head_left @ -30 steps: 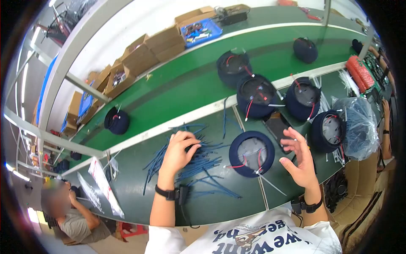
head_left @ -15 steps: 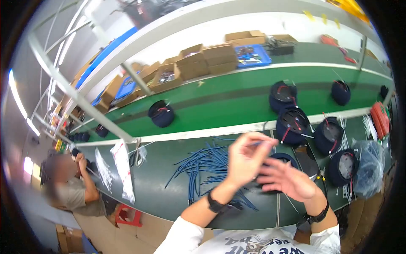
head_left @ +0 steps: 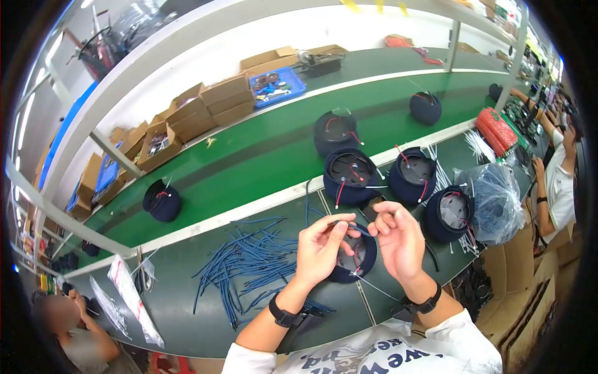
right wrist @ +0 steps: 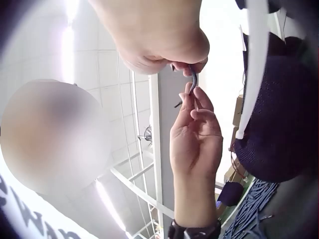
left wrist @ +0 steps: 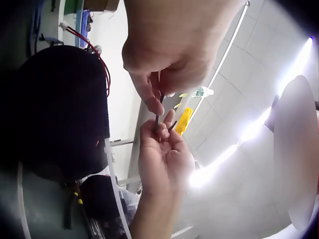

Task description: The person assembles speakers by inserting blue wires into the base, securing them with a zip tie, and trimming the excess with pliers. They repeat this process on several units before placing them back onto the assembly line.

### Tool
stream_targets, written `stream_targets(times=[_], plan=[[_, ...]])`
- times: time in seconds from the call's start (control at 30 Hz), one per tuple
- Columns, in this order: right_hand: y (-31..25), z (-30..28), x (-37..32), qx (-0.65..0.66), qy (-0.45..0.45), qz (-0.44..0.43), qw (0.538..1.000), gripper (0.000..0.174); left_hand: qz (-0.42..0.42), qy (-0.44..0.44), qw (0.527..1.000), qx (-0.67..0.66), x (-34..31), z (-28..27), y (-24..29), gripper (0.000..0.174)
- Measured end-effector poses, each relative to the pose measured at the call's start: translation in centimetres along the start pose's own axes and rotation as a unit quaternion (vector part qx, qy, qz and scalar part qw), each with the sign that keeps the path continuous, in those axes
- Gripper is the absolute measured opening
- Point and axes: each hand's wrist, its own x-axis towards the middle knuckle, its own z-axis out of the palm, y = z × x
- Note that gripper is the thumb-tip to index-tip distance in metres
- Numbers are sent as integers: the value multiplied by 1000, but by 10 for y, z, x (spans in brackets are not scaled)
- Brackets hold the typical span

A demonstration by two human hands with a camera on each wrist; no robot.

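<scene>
In the head view my left hand and right hand are raised over a dark blue cap-shaped piece with red wires and a white tie. Between them runs a short dark blue cord, pinched by the fingers of both hands. The right wrist view shows the cord bent between the left hand and the right hand. Left of the hands, a loose pile of blue cords lies on the dark green table.
Similar dark pieces stand behind and right of the hands, beside a clear plastic bag. One more sits on the green belt. Cardboard boxes and a blue tray line the back shelf. A person is at lower left.
My left hand has moved from the cord pile to the right and met my right hand, with a cord now between them. The head view has swung about.
</scene>
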Motion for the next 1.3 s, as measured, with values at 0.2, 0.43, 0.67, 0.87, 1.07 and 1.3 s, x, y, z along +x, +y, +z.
stream_targets(times=[0.2,0.43,0.67,0.87,1.07,1.3], plan=[[-2,1,-3,-332,-72,-114,934,20,15,-52,990,129,-6,-3,10,14],[11,-11,-12,-194,-92,-5,977,21,36,-34,975,217,-4,-8,6,9],[3,-15,-11,-170,-106,104,974,21,103,-10,924,367,1,-14,6,30],[-11,-18,-17,-218,-25,110,969,16,44,-264,871,412,20,-53,43,113],[-49,-12,-41,-436,-60,48,897,12,-42,-311,852,418,-13,-76,21,117],[-39,-14,-63,-581,-171,27,795,20,6,-297,893,338,-21,-64,-22,116]])
